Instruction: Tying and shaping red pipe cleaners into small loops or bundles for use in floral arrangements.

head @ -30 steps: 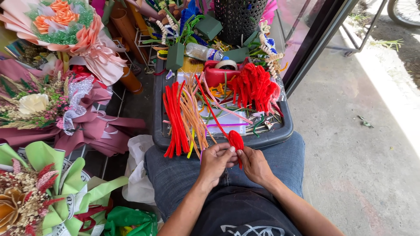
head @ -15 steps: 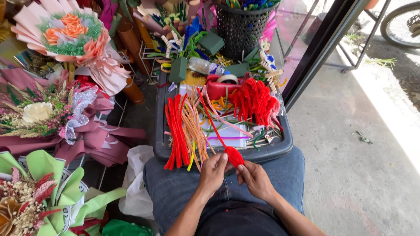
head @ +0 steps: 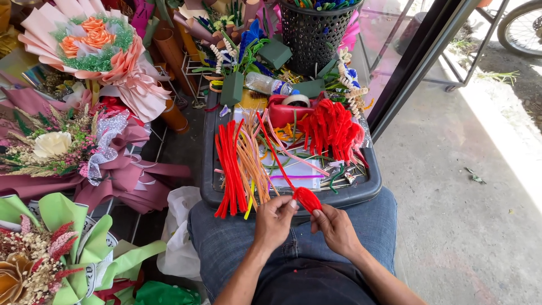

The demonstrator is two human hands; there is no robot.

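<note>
Bud (head: 307, 199) at tray's (head: 361, 192) 6 o'clock rim | left hand (head: 275, 219), right hand (head: 334, 226) fingers pinch it | we judge it light, soft, crushable; grip the stiffer stem (head: 276, 158).

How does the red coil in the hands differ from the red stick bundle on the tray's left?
The coil is wound into a tight bud, pinched between both hands; the bundle lies straight, loose and untouched. The coil is one compact piece with one trailing stem; the bundle is many long sticks overhanging the tray edge. Both are fuzzy and red.
</note>
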